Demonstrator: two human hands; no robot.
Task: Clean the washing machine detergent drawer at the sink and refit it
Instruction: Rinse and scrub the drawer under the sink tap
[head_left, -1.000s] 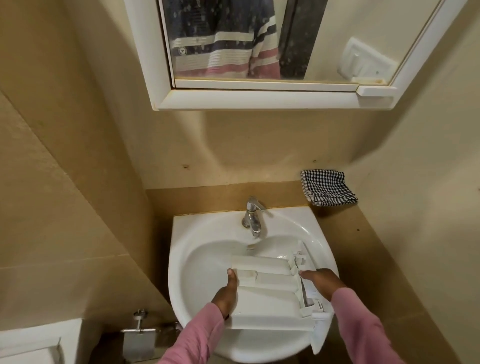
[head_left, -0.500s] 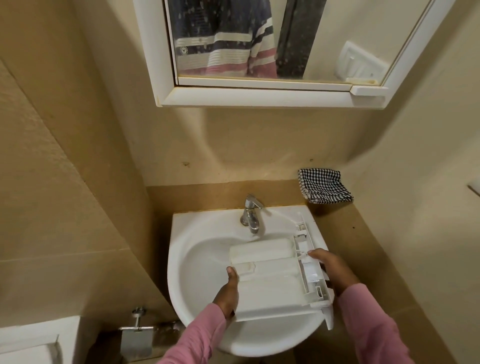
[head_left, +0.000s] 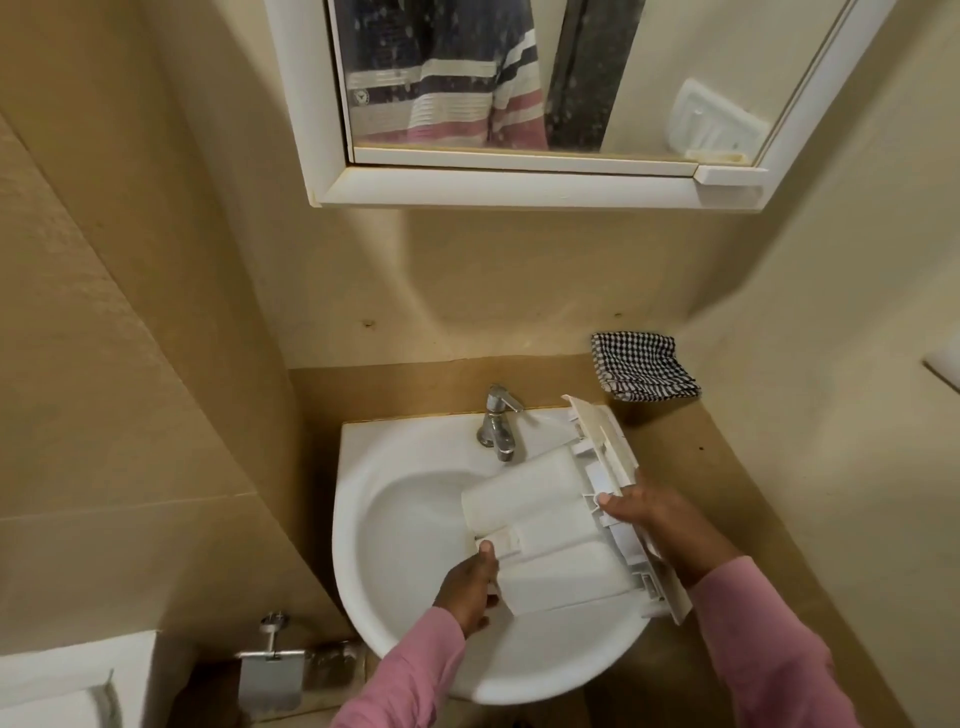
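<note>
Drawer (head_left: 550, 540), underside up, front panel rightward, over sink (head_left: 395, 519).

White drawer (head_left: 561, 551), pink sleeves (head_left: 410, 680), b/w checked cloth (head_left: 641, 366).

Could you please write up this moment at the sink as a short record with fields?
Item: detergent drawer, white, held tilted over the sink
Left hand: grips the drawer's near left edge
Right hand: holds its front panel end
Tap: no stream visible
Cloth: checked, on the ledge right of the tap, untouched
Above: mirror cabinet
</note>
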